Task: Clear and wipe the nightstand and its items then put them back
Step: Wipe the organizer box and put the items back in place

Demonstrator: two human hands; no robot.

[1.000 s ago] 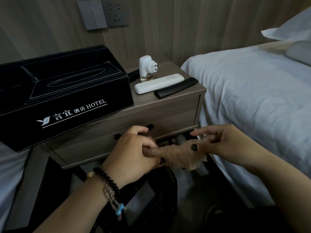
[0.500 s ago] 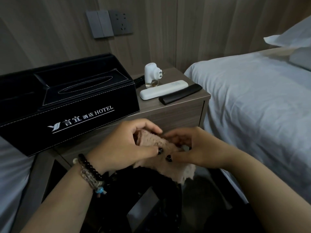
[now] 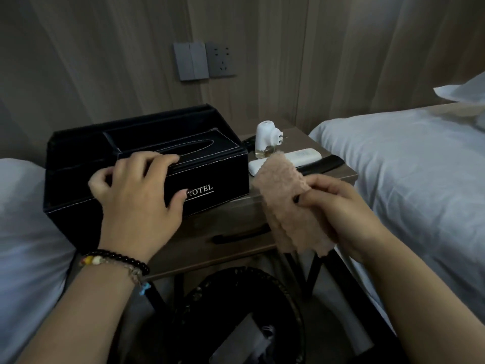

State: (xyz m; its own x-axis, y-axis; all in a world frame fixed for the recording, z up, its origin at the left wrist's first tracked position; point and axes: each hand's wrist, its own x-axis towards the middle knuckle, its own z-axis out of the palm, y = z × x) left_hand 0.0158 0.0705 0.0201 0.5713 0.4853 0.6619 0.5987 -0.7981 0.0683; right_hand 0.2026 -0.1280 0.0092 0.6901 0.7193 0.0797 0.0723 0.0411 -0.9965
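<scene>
A black leather tissue box organiser (image 3: 210, 164) marked HOTEL stands on the left of the wooden nightstand (image 3: 236, 214). My left hand (image 3: 136, 195) grips its front edge, fingers on top and thumb on the front face. My right hand (image 3: 341, 214) pinches a folded tan fluffy cloth (image 3: 286, 203) held up in front of the nightstand's right side. Behind the cloth lie a white remote (image 3: 304, 156) and a black remote (image 3: 325, 164). A white plug-in vaporiser (image 3: 266, 139) stands near the wall.
White beds flank the nightstand: one on the right (image 3: 406, 179), one at the left edge (image 3: 23, 232). A black waste bin (image 3: 236, 319) sits on the floor below my hands. A switch and socket plate (image 3: 204, 60) is on the wooden wall.
My left hand has let go of the cloth and moved up onto the tissue box. My right hand now holds the folded cloth alone, raised higher. The view has tilted up.
</scene>
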